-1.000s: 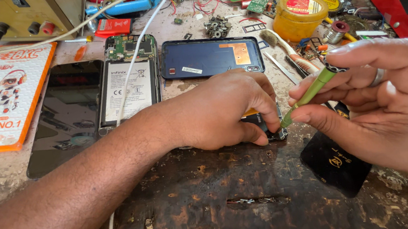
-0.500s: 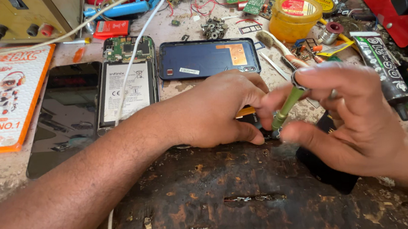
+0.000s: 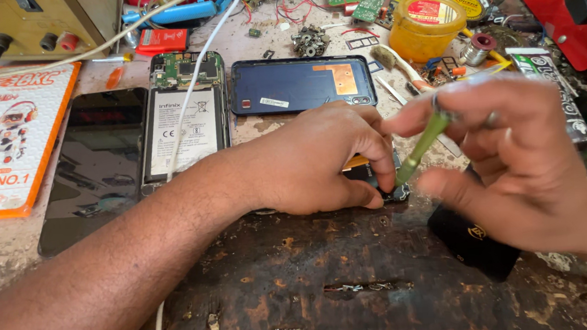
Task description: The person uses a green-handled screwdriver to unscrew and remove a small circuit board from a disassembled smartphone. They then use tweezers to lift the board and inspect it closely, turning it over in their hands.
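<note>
right hand [image 3: 517, 168] has risen, gripping the green screwdriver [image 3: 419, 149]; left hand [image 3: 321, 159] clamps the phone part [image 3: 371, 176]; yellow tub [image 3: 426, 27] lidded.

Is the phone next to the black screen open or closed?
Open. The phone lies with its back cover off, so its white battery and green circuit board show. The dark blue back cover lies separately beside it.

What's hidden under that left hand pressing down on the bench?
Under the left hand only a dark phone part with an orange strip peeks out, where the green-handled screwdriver in the right hand points. The rest is covered.
</note>
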